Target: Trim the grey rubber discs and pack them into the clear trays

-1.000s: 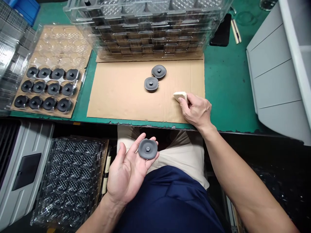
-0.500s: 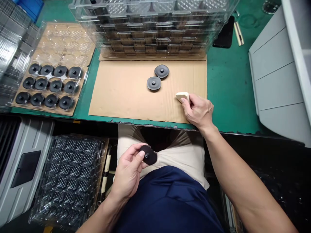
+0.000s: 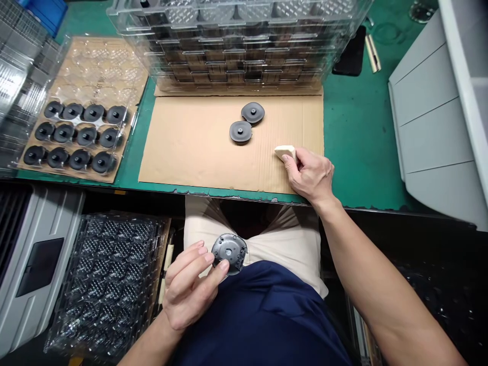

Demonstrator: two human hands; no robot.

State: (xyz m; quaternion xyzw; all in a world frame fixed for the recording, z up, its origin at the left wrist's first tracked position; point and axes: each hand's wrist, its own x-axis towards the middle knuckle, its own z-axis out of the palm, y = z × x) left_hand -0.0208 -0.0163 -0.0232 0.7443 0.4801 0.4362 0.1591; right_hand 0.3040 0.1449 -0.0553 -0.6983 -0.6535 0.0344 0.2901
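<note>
Within the half-curled left hand, a dark disc is sitting pinched near its rim, likely light, stiff and best held by that edge, while the right hand is gripping a pale block.

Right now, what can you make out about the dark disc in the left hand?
The dark gray disc looks like molded plastic: rounded, shiny, with small knobs near its rim and a paler round center on the face toward the camera. The left hand pinches its lower-left edge, thumb on this face, holding it over the lap.
</note>
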